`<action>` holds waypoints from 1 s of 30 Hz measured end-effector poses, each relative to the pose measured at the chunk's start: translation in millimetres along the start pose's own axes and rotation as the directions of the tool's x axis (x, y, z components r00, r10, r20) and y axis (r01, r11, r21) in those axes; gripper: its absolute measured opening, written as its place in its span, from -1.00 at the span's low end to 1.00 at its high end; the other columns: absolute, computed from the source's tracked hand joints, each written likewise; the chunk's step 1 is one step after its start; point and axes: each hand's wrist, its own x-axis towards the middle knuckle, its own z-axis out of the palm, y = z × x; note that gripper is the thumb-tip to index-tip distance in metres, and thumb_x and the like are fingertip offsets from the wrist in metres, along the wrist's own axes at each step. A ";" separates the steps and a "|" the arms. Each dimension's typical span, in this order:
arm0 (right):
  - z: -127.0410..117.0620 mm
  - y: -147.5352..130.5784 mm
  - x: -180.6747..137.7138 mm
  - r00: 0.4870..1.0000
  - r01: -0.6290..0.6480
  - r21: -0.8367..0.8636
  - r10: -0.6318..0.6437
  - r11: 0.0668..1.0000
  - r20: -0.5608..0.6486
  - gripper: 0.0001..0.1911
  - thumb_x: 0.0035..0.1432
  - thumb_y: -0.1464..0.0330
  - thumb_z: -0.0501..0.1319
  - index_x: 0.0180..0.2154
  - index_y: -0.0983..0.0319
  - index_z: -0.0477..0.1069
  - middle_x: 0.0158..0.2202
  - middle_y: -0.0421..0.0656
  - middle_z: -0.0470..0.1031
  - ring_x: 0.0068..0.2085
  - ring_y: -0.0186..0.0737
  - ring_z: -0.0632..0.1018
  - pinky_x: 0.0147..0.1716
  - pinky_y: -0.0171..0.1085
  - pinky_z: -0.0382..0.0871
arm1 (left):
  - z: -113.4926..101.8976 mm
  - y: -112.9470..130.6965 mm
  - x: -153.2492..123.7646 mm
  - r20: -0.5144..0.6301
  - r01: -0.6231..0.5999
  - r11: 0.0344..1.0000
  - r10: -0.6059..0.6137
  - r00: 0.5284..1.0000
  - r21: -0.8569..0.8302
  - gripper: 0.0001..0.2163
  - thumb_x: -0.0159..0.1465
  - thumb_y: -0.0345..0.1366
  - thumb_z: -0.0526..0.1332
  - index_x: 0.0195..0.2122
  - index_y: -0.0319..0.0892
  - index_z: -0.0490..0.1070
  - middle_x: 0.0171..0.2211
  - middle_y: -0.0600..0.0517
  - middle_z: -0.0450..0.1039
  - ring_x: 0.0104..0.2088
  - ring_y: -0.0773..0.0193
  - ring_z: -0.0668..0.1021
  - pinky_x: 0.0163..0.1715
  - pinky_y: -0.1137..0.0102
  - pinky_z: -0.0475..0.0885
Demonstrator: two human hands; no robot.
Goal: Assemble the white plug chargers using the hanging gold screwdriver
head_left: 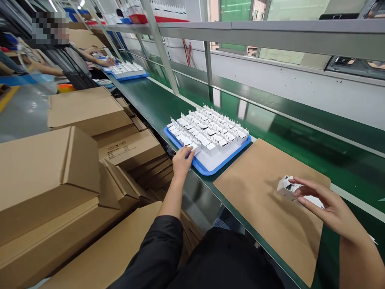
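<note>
A blue tray lies on the green conveyor belt, holding several white charger plugs in rows. My left hand reaches to the tray's near left corner, fingers closed on one white plug at the row's end. My right hand hovers over a brown cardboard sheet at the right, fingers curled round a few white plugs that rest on or just above the sheet.
Stacks of flat brown cartons fill the left side beside the belt. Farther up the belt another person's hands work at a second blue tray. A metal shelf rail runs overhead.
</note>
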 end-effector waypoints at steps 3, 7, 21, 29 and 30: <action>-0.4 -0.2 -1.3 1.000 -0.016 -0.003 0.016 1.000 -0.005 -0.59 0.36 0.14 0.26 0.22 -0.15 0.42 0.04 -0.16 0.64 -0.09 -0.10 0.70 -0.12 -0.18 0.68 | 7.5 -2.2 1.7 0.024 -0.004 0.999 0.003 1.000 0.034 -0.79 0.33 -0.20 0.24 -0.13 -0.14 0.60 -0.02 -0.13 0.59 0.03 0.04 0.62 0.07 0.13 0.58; -0.6 2.8 -3.1 0.999 -0.038 -0.009 0.037 0.999 -0.025 -0.59 0.36 0.13 0.26 0.21 -0.13 0.43 0.01 -0.17 0.66 -0.08 -0.09 0.70 -0.11 -0.18 0.67 | 8.0 -5.8 0.2 0.011 0.001 0.997 -0.002 1.000 0.077 -0.80 0.31 -0.20 0.25 -0.17 -0.15 0.62 0.00 -0.13 0.53 -0.07 0.08 0.61 0.03 0.16 0.57; 2.3 7.0 -3.2 0.999 -0.048 -0.043 0.048 0.998 0.009 -0.61 0.35 0.14 0.27 0.19 -0.13 0.45 0.07 -0.20 0.65 -0.04 -0.07 0.70 -0.07 -0.16 0.66 | 10.2 -7.9 4.8 -0.030 -0.009 0.994 0.013 0.999 0.113 -0.77 0.31 -0.17 0.25 -0.15 -0.14 0.64 -0.13 -0.09 0.49 -0.17 0.13 0.60 0.00 0.21 0.53; 2.5 4.7 -1.9 0.998 -0.066 -0.066 0.066 0.996 0.003 -0.61 0.32 0.10 0.28 0.15 -0.06 0.51 0.08 -0.15 0.65 0.02 0.01 0.69 -0.06 -0.12 0.68 | 8.4 -12.2 4.5 -0.028 -0.050 0.994 0.053 0.998 0.093 -0.74 0.32 -0.13 0.23 -0.13 -0.12 0.65 -0.13 -0.10 0.54 -0.11 0.09 0.61 0.05 0.18 0.52; 1.9 4.8 -1.8 0.998 -0.061 -0.067 0.061 0.996 0.009 -0.61 0.32 0.10 0.28 0.15 -0.06 0.51 0.09 -0.16 0.65 0.02 0.01 0.69 -0.06 -0.13 0.68 | 8.7 -13.1 4.3 -0.034 -0.053 0.993 0.057 0.998 0.101 -0.74 0.32 -0.14 0.23 -0.12 -0.12 0.65 -0.14 -0.11 0.53 -0.10 0.08 0.60 0.07 0.16 0.51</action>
